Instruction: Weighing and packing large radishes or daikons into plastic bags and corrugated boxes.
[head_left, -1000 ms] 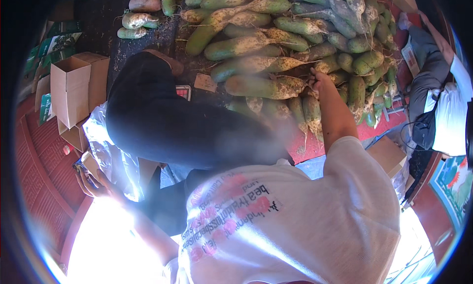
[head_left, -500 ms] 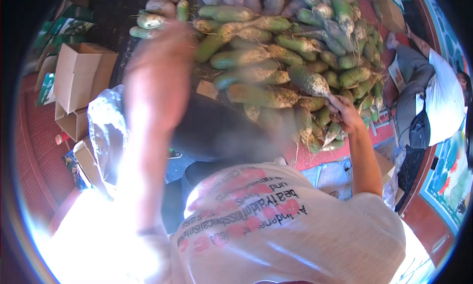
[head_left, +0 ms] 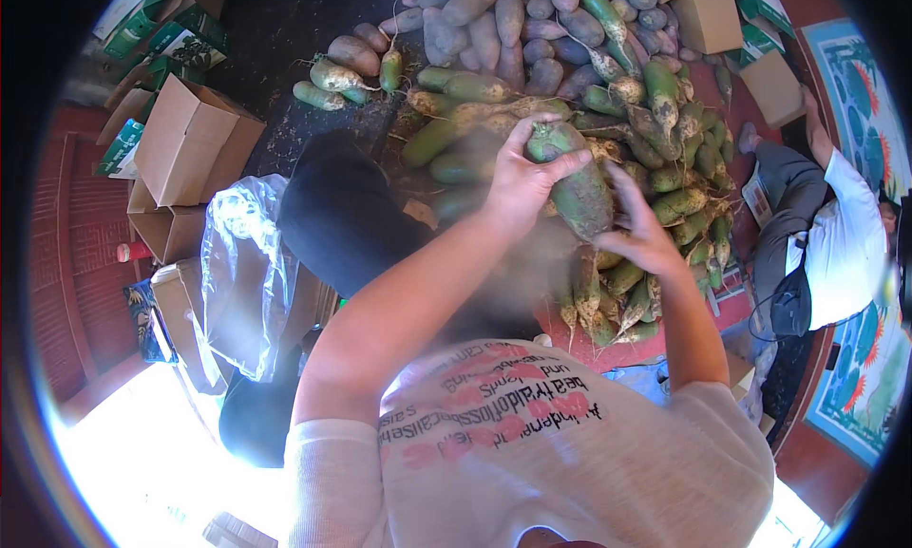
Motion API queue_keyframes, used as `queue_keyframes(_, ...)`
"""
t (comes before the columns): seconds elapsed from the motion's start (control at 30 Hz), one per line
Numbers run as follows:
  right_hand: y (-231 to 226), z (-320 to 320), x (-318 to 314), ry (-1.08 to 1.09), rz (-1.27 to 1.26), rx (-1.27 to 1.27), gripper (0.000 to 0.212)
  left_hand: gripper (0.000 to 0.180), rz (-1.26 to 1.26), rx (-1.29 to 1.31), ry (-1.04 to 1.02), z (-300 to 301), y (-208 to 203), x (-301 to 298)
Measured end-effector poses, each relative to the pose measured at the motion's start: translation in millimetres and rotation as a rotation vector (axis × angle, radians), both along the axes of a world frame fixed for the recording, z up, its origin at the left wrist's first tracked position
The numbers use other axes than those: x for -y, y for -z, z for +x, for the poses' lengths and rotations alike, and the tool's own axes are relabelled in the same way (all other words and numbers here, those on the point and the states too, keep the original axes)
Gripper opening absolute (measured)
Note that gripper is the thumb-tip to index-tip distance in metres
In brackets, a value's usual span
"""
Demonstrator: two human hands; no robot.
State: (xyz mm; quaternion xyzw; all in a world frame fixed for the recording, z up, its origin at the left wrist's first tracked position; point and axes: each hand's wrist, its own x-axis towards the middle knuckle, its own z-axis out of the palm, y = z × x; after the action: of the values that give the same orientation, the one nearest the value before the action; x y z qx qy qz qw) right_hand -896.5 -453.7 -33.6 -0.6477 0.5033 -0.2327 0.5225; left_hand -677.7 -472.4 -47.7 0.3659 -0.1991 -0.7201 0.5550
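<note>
Left hand (head_left: 525, 185) has swung across from the side and now grasps a green radish (head_left: 582, 198).
Its fingers wrap the upper end; the right hand (head_left: 651, 236) spreads around the lower end, contact unclear. The radish hangs above a pile of radishes (head_left: 679, 206), with reddish roots (head_left: 470, 35) beyond and cardboard boxes (head_left: 185, 135) at left.
</note>
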Motion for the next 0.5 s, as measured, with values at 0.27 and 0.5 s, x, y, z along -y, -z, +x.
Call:
queue_keyframes(0.27,30.1,50.9,9.0,0.033,0.034,0.025,0.086,0.035,0.201,0.018,-0.19,15.7,3.7,13.0)
queue_keyframes(0.5,27.3,74.8,5.4,-0.027,-0.139,-0.367,0.093,0.027,0.338,0.43,-0.366,20.1,45.3,10.4)
